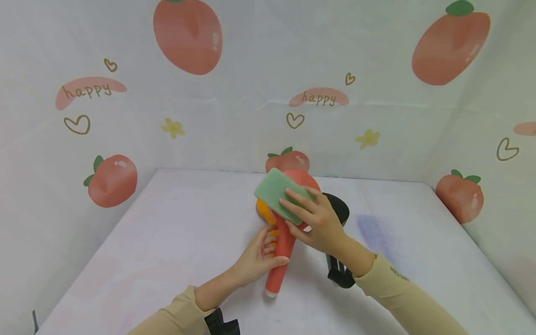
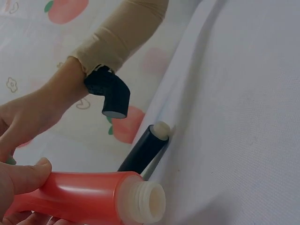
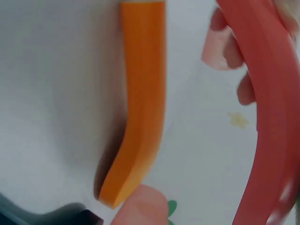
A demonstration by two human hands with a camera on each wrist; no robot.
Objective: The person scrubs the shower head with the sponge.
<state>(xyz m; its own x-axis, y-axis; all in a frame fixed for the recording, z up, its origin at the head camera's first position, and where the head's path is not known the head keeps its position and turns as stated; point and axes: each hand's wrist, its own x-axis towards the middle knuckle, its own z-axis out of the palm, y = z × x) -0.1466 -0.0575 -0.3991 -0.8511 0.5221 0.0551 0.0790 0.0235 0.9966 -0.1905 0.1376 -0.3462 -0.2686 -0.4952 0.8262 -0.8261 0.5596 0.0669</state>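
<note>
In the head view my left hand [image 1: 251,263] grips the handle of a red shower head [image 1: 284,246], which is held up at a tilt above the table. Its pale threaded end points toward me, and the left wrist view shows that open screw neck [image 2: 152,201] closely. My right hand [image 1: 322,223] holds a light green sponge [image 1: 272,190] against the shower head's round upper part, covering much of it. Behind the left fingers lies an orange shower head [image 1: 264,211], its handle [image 3: 145,84] plain in the right wrist view. A black shower head [image 1: 338,208] lies beyond the right wrist.
A white-covered table [image 1: 188,218] spreads beneath both hands, with a faint purple patch [image 1: 377,232] on the right. White cloth walls [image 1: 243,116] printed with peaches, hearts and flowers stand behind and at the sides. Black camera mounts [image 1: 224,323] are on the wrists.
</note>
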